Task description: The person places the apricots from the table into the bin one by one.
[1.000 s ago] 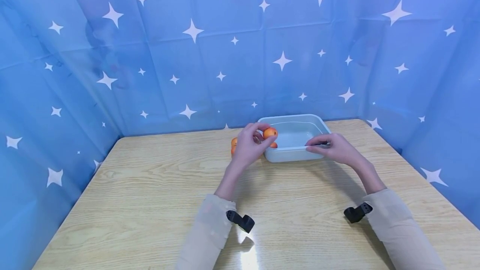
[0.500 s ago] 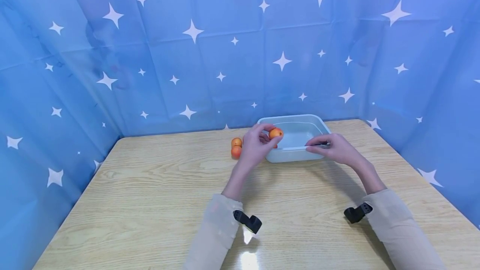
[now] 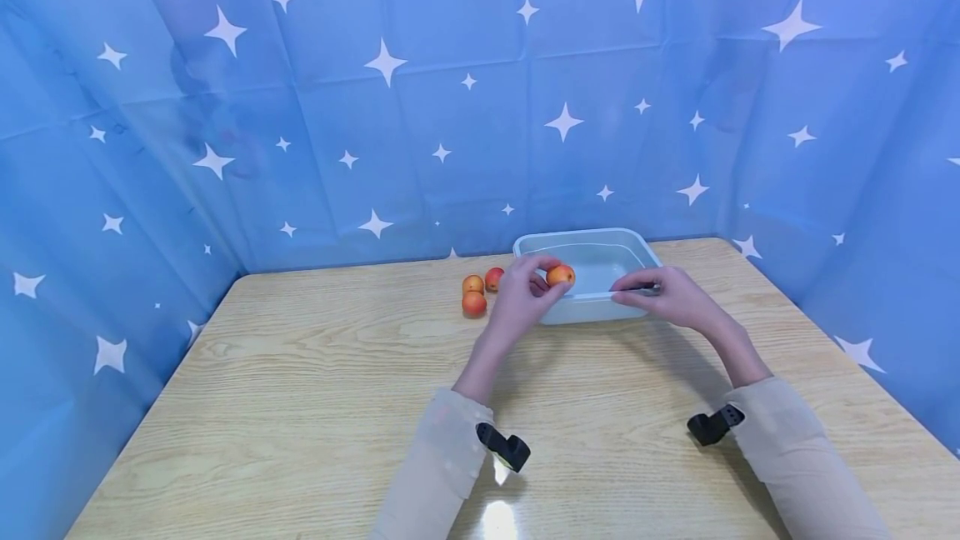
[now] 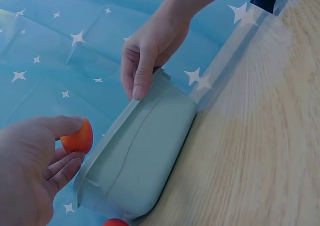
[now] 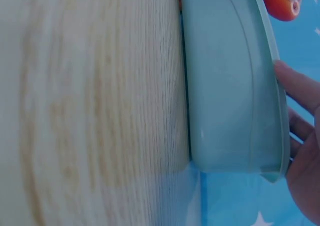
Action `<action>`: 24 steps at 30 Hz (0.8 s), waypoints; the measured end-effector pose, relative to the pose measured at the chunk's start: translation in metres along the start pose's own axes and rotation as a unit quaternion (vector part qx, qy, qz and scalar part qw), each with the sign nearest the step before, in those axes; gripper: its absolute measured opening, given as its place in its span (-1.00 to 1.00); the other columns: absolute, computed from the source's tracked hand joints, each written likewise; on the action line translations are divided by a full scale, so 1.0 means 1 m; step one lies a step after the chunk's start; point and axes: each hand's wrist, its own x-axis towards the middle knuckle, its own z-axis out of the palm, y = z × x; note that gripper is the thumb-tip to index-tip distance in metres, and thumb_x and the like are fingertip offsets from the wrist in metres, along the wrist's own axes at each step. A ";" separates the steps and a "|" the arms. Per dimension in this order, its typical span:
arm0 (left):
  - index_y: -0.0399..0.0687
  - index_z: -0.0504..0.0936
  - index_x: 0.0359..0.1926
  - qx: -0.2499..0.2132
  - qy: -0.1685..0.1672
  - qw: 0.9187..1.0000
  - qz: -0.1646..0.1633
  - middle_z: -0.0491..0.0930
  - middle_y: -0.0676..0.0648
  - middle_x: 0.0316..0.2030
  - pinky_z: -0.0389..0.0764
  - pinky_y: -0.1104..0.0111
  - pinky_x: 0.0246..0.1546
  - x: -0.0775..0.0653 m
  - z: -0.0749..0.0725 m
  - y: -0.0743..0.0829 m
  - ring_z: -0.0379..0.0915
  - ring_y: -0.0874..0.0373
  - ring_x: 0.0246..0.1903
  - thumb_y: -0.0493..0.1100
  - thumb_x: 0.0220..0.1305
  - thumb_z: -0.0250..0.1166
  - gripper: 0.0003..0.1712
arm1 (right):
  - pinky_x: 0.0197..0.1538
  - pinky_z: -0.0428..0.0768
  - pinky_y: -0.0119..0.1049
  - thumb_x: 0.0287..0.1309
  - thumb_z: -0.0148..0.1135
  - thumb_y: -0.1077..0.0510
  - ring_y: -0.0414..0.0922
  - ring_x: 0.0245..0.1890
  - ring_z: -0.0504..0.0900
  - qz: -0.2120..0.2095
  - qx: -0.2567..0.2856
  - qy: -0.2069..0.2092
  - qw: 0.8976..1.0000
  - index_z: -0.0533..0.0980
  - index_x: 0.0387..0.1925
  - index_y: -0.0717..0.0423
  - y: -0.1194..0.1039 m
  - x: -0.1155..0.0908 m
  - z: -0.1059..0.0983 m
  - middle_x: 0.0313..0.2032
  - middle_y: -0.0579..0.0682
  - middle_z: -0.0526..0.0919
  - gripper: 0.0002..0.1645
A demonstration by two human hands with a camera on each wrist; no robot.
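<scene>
A small orange-red fruit (image 3: 561, 275) is pinched between the thumb and fingers of my left hand (image 3: 519, 300). It is held over the near left part of a pale blue-green plastic tub (image 3: 596, 312). In the left wrist view the held fruit (image 4: 80, 137) shows beside the tub's rim (image 4: 117, 133). My right hand (image 3: 671, 298) grips the tub's near rim toward its right corner, thumb outside and fingers inside. A dark sliver (image 3: 647, 287) shows between those fingers. The right wrist view has the right thumb (image 5: 295, 84) against the rim.
Left of the tub, 3 similar fruits lie close together on the wooden table (image 3: 337, 407): an orange one (image 3: 472, 283), a redder one (image 3: 474, 304) in front, and another (image 3: 494, 278) by the left hand. A blue star-patterned curtain (image 3: 450, 107) hangs along the table's back edge.
My left hand has moved right and slightly down with the fruit, further over the tub. The loose fruits on the left have come into fuller view. My right hand stays on the rim.
</scene>
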 end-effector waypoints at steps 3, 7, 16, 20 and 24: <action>-0.14 0.68 0.02 0.001 -0.002 1.000 -0.004 0.58 -0.07 -0.11 0.60 0.52 -0.28 0.000 0.002 -0.001 0.54 0.22 -0.37 -0.20 0.26 0.45 -0.68 | -0.22 0.60 -0.38 0.31 0.35 0.09 -0.24 -0.25 0.65 0.000 0.000 0.000 1.000 0.74 -0.11 0.06 -0.001 0.000 0.000 -0.22 -0.07 0.76 -0.80; -0.16 0.67 0.03 0.001 -0.001 1.000 -0.005 0.57 -0.09 -0.10 0.61 0.53 -0.27 -0.001 0.004 -0.001 0.55 0.21 -0.36 -0.22 0.26 0.45 -0.67 | -0.23 0.59 -0.37 0.31 0.35 0.08 -0.23 -0.26 0.64 0.004 0.002 0.000 1.000 0.74 -0.11 0.05 -0.001 0.001 0.000 -0.22 -0.07 0.76 -0.80; -0.19 0.62 0.15 -0.007 -0.017 1.000 -0.017 0.60 -0.13 0.00 0.63 0.51 -0.20 -0.002 0.004 -0.001 0.64 0.14 -0.23 -0.26 0.30 0.40 -0.59 | -0.21 0.59 -0.38 0.32 0.35 0.08 -0.24 -0.24 0.65 0.005 0.004 -0.001 1.000 0.74 -0.09 0.09 0.001 0.000 -0.001 -0.22 -0.07 0.77 -0.77; -0.16 0.61 0.17 -0.011 -0.019 1.000 -0.015 0.61 -0.12 0.02 0.63 0.51 -0.18 -0.002 0.003 -0.002 0.65 0.14 -0.20 -0.26 0.32 0.39 -0.59 | -0.20 0.60 -0.38 0.32 0.35 0.08 -0.24 -0.23 0.65 0.004 0.002 0.000 1.000 0.73 -0.09 0.10 0.000 0.000 -0.001 -0.22 -0.08 0.77 -0.77; -0.20 0.61 0.15 -0.021 -0.018 1.000 -0.005 0.61 -0.12 -0.02 0.63 0.51 -0.15 -0.002 0.001 -0.002 0.65 0.11 -0.18 -0.28 0.31 0.39 -0.60 | -0.22 0.59 -0.38 0.31 0.35 0.08 -0.22 -0.26 0.64 0.002 0.001 -0.001 1.000 0.73 -0.09 0.10 0.000 0.000 0.000 -0.22 -0.08 0.76 -0.77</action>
